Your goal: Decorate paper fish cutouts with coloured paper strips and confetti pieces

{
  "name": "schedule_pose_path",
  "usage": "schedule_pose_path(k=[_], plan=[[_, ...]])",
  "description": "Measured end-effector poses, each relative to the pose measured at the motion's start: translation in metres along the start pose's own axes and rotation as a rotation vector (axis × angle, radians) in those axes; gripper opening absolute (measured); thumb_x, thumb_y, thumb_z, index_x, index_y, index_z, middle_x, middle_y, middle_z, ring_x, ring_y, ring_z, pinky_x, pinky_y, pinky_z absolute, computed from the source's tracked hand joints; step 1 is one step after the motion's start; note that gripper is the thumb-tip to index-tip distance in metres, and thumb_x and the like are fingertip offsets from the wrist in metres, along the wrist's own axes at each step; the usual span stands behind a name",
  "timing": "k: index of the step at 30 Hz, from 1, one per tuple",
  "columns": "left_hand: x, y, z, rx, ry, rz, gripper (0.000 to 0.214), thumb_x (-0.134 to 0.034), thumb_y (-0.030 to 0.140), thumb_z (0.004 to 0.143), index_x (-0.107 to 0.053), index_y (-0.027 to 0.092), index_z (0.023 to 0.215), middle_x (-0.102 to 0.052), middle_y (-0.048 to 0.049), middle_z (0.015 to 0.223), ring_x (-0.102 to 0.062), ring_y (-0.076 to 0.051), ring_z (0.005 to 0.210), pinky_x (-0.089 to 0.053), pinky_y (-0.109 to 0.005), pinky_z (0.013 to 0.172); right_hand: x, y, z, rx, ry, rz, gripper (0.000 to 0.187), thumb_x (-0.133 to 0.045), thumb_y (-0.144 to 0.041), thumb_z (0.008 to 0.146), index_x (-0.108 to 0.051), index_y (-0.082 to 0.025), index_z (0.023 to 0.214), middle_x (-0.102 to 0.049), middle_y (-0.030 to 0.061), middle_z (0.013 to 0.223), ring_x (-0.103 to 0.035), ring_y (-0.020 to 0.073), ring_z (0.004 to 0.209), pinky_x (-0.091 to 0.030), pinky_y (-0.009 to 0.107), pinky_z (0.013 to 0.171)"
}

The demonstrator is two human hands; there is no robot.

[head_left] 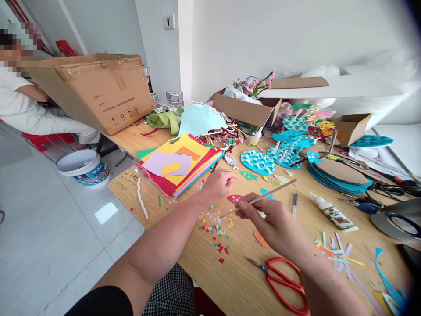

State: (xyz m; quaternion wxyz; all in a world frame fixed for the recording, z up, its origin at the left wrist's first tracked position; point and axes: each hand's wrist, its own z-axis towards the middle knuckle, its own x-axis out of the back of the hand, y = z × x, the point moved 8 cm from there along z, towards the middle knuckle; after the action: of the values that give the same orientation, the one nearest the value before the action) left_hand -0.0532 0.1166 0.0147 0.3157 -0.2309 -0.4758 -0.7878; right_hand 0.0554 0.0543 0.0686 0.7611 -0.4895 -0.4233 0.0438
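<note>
My right hand point(274, 224) pinches a thin wooden stick point(263, 197) that slants up to the right over the wooden table point(237, 272). My left hand point(219, 184) is curled loosely, fingertips together, just above the table beside a small red paper fish point(234, 198); what it holds, if anything, is too small to make out. Several tiny coloured paper bits point(215, 228) lie scattered below both hands. Small paper fish point(248, 175) lie beyond the hands.
Red scissors point(283, 278) lie near the front edge. A glue bottle point(333, 213) and pen point(294, 204) are right. A stack of coloured paper point(179, 166), blue wavy discs point(258, 161), cardboard boxes point(95, 90) and a white bucket point(83, 167) stand around. A seated person point(29, 105) is far left.
</note>
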Motion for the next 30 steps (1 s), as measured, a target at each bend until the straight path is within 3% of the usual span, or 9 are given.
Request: schedule_pose_path(k=[5, 10, 17, 30], plan=[[-0.005, 0.000, 0.000, -0.012, -0.033, 0.013, 0.030, -0.049, 0.005, 0.076, -0.068, 0.015, 0.097, -0.071, -0.0042, 0.092, -0.061, -0.017, 0.090, -0.048, -0.028, 0.083, 0.034, 0.022, -0.001, -0.106, 0.132, -0.085, 0.035, -0.043, -0.043, 0.092, -0.062, -0.019, 0.074, -0.070, 0.0076, 0.081, -0.065, 0.0176, 0.069, -0.050, 0.028, 0.058], [-0.018, 0.015, -0.005, -0.142, -0.158, 0.045, 0.030, -0.051, 0.000, 0.071, -0.069, 0.017, 0.088, -0.069, -0.0029, 0.088, -0.057, -0.018, 0.090, -0.046, -0.030, 0.082, 0.057, 0.046, -0.001, -0.188, 0.243, -0.271, 0.035, -0.041, -0.038, 0.092, -0.059, -0.019, 0.070, -0.071, 0.0068, 0.076, -0.064, 0.0176, 0.065, -0.047, 0.029, 0.059], [-0.033, 0.027, -0.015, -0.197, -0.322, 0.101, 0.029, -0.049, 0.001, 0.074, -0.071, 0.019, 0.083, -0.066, -0.0018, 0.083, -0.054, -0.017, 0.091, -0.046, -0.029, 0.082, 0.053, 0.067, 0.003, -0.196, 0.270, -0.331, 0.034, -0.040, -0.035, 0.092, -0.058, -0.020, 0.067, -0.071, 0.0058, 0.072, -0.065, 0.0180, 0.065, -0.044, 0.027, 0.060], [-0.037, 0.030, -0.017, -0.174, -0.404, 0.143, 0.028, -0.050, 0.003, 0.076, -0.072, 0.020, 0.081, -0.065, -0.0032, 0.086, -0.053, -0.019, 0.093, -0.045, -0.030, 0.082, 0.046, 0.071, 0.007, -0.226, 0.263, -0.430, 0.031, -0.039, -0.029, 0.092, -0.059, -0.018, 0.071, -0.071, 0.0083, 0.073, -0.066, 0.0187, 0.066, -0.041, 0.025, 0.060]])
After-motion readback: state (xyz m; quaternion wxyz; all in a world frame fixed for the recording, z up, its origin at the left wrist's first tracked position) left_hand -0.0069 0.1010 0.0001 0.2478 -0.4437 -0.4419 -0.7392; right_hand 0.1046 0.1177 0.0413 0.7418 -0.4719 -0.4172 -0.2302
